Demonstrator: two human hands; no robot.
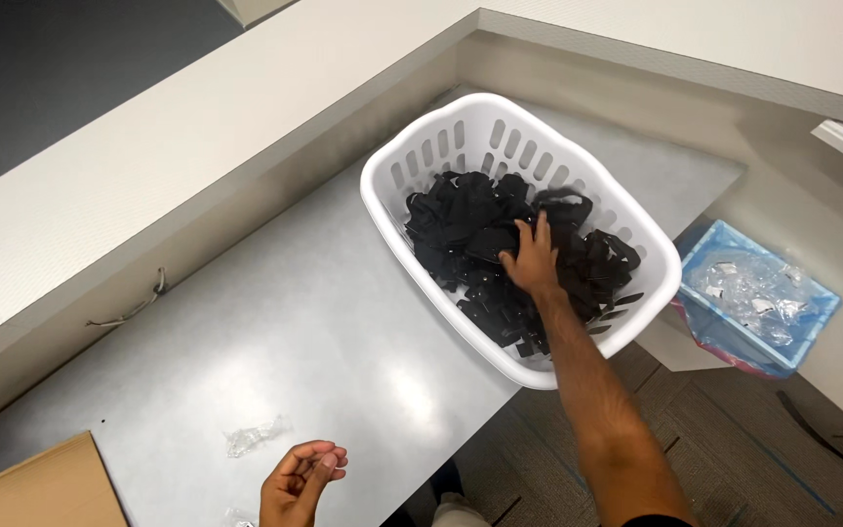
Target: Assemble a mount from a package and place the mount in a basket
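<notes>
Black strap-like items [500,244] lie tangled in a heap inside the white slotted basket [412,166], which stands on the grey table [275,332] with one end over the table's edge. The person's right hand [531,259] reaches down into the heap with fingers spread and resting on the top pieces; I cannot tell if the fingers have closed on one piece, because the pile hides the fingertips. The left hand [302,478] waits near the front edge of the table, loosely curled and holding nothing that I can see, close to a small crumpled clear wrapper [254,436]. To do this reach well, I think the fingers should take only one piece at its loop (the straps look hooked into each other) and lift slowly, so the others fall back. A blue bin [812,312] lined with clear plastic stands on the floor at the right, and a cardboard piece [41,488] lies at the near left corner.
</notes>
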